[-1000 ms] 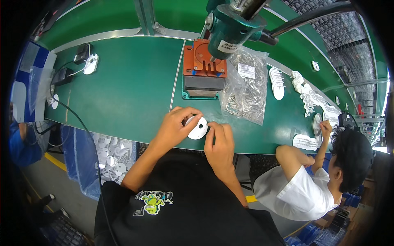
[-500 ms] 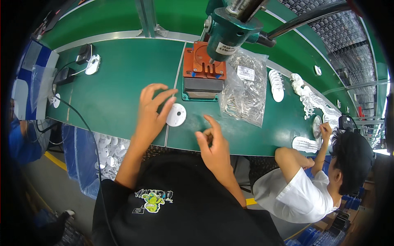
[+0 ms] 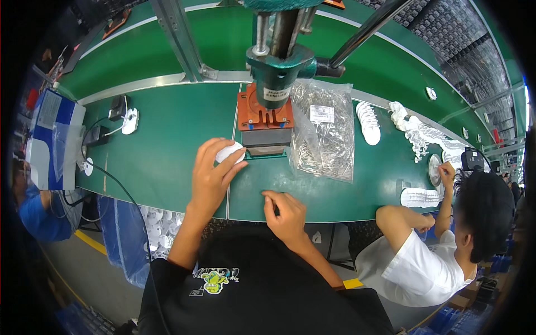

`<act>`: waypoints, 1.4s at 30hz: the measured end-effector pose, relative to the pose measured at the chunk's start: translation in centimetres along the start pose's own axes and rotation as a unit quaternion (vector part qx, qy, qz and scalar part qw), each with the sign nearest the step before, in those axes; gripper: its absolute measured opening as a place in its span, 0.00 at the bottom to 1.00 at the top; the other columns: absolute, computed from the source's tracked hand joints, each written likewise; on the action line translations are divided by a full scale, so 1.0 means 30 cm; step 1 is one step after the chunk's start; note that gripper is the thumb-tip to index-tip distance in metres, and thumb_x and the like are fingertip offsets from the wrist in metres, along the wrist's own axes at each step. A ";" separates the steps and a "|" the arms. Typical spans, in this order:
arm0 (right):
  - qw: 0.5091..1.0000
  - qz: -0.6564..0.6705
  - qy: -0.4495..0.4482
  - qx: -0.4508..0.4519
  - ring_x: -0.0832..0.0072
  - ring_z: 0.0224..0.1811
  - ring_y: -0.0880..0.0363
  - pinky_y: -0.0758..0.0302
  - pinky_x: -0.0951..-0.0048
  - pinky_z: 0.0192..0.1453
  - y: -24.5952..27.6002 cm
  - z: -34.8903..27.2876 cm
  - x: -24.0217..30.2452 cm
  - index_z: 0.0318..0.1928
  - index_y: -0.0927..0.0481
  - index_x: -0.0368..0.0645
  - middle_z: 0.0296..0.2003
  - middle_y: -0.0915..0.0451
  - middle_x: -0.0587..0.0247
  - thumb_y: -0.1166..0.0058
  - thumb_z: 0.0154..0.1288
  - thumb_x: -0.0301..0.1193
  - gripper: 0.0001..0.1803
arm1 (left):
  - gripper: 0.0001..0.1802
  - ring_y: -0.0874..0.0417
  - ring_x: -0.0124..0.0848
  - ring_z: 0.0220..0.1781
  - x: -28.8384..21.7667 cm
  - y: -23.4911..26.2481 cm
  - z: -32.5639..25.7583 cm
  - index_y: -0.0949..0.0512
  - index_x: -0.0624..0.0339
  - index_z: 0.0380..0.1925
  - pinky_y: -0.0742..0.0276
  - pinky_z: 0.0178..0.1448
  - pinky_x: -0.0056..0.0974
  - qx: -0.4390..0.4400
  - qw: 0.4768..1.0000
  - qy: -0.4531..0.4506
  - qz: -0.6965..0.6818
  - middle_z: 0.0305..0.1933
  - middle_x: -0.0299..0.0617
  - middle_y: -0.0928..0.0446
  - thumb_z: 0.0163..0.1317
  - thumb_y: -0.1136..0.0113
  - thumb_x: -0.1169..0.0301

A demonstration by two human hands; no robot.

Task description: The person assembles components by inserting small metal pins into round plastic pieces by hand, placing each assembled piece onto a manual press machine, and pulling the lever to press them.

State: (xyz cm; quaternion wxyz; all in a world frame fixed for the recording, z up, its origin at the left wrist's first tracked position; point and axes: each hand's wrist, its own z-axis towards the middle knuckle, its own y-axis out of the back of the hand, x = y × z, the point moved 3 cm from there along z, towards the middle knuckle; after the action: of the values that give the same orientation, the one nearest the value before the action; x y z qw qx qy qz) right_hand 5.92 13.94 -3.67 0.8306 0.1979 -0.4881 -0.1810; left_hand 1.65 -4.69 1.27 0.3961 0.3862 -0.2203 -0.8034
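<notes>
My left hand (image 3: 210, 174) grips a round white disc (image 3: 228, 151) between thumb and fingers, tilted up just left of the press base. Lower on the green bench, my right hand (image 3: 287, 216) rests near the front edge with its fingers curled in; what they hold, if anything, is hidden. In front of me stands a bench press (image 3: 277, 84) with a dark green head. Beneath the head is an orange fixture plate (image 3: 251, 118) with slots, mounted on a dark grey block (image 3: 267, 138).
Right of the press lies a clear bag of metal pins (image 3: 324, 142). Beyond it are a row of white discs (image 3: 368, 124) and many small white parts (image 3: 416, 134). A co-worker (image 3: 419, 262) sits at right. A black cable (image 3: 125, 190) crosses at left, above a blue-lined bin of white parts (image 3: 162, 226).
My left hand has closed on the white disc and lifted it off the bench. My right hand's fingers have drawn in closer. The view has shifted, with the press now further left.
</notes>
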 end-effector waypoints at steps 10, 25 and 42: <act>0.998 -0.059 0.033 0.017 0.66 0.25 0.23 0.26 0.65 0.30 -0.010 -0.007 0.017 0.36 0.17 0.43 0.26 0.19 0.64 0.40 0.56 0.23 0.06 | 0.17 0.19 0.41 0.52 -0.026 -0.046 0.212 0.15 0.56 0.41 0.25 0.63 0.51 0.029 0.970 -0.193 -0.145 0.44 0.38 0.17 0.48 0.26 0.70; 0.993 -0.021 0.076 -0.084 0.63 0.38 0.18 0.23 0.66 0.46 0.163 0.229 0.078 0.42 0.17 0.40 0.37 0.16 0.55 0.41 0.58 0.21 0.10 | 0.29 0.31 0.48 0.67 0.095 -0.159 0.322 0.23 0.59 0.55 0.42 0.75 0.55 0.086 0.978 -0.166 -0.091 0.59 0.49 0.24 0.55 0.30 0.58; 0.880 0.340 0.220 -0.247 0.72 0.19 0.30 0.27 0.68 0.28 0.466 0.581 0.365 0.29 0.28 0.36 0.21 0.29 0.58 0.63 0.72 0.33 0.17 | 0.40 0.34 0.54 0.71 0.143 -0.198 0.307 0.30 0.65 0.62 0.40 0.74 0.51 0.116 0.966 -0.154 -0.172 0.66 0.58 0.32 0.48 0.27 0.62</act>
State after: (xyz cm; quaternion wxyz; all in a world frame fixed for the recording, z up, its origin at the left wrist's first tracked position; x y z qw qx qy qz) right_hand -2.93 17.85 19.24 0.9491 -0.1569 -0.2692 0.0459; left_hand -10.08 -4.20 1.02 0.1656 0.3333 -0.3004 -0.8782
